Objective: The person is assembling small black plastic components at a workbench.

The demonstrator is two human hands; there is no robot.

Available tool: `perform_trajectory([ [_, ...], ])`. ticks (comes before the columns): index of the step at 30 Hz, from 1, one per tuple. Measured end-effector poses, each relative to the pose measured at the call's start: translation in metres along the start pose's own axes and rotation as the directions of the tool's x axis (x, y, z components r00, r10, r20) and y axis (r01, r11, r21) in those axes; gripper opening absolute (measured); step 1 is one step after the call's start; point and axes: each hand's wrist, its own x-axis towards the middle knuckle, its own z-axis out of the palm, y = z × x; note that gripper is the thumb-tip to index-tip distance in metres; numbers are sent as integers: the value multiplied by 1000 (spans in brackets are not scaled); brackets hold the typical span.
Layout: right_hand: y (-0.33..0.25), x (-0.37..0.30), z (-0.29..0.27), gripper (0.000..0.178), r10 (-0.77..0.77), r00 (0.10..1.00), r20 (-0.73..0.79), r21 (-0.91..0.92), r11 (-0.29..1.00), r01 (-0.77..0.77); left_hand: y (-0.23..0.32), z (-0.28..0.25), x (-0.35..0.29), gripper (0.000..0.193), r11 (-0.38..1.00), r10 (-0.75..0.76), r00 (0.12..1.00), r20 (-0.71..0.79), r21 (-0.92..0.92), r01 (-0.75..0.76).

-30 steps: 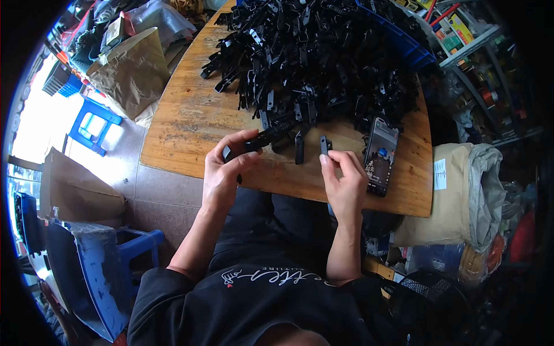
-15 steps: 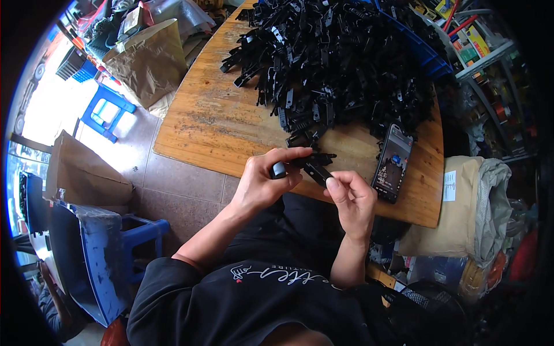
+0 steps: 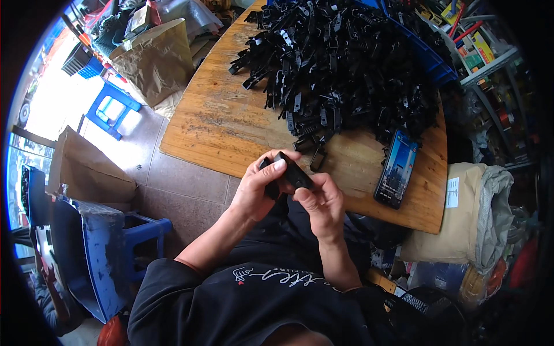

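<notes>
Diagonally, a slim black bar-shaped piece [image 3: 296, 175] runs from the left hand [image 3: 254, 183], gripping its far end, to the right hand [image 3: 325, 212], pinching its near end.

Smooth-looking handheld piece [image 3: 296, 175], scuffed wooden tabletop [image 3: 202, 130], glossy phone screen [image 3: 398, 167], creased paper bag [image 3: 160, 63]

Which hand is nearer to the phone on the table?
Right. The right hand is to the left of the phone, lower in the picture; the left hand is farther left, beyond the right hand.
</notes>
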Motion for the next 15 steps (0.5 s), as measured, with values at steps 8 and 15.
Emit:
perform_trajectory([
  [8, -15, 8, -5, 40, -358, 915, 184, -722, 583, 373, 94, -26, 76, 23, 667, 521, 853, -17, 632, -394],
  [15, -11, 1, -22, 20, -407, 888, 214, -756, 507, 415, 115, -60, 134, 25, -424, 369, 795, 482, 848, -317],
])
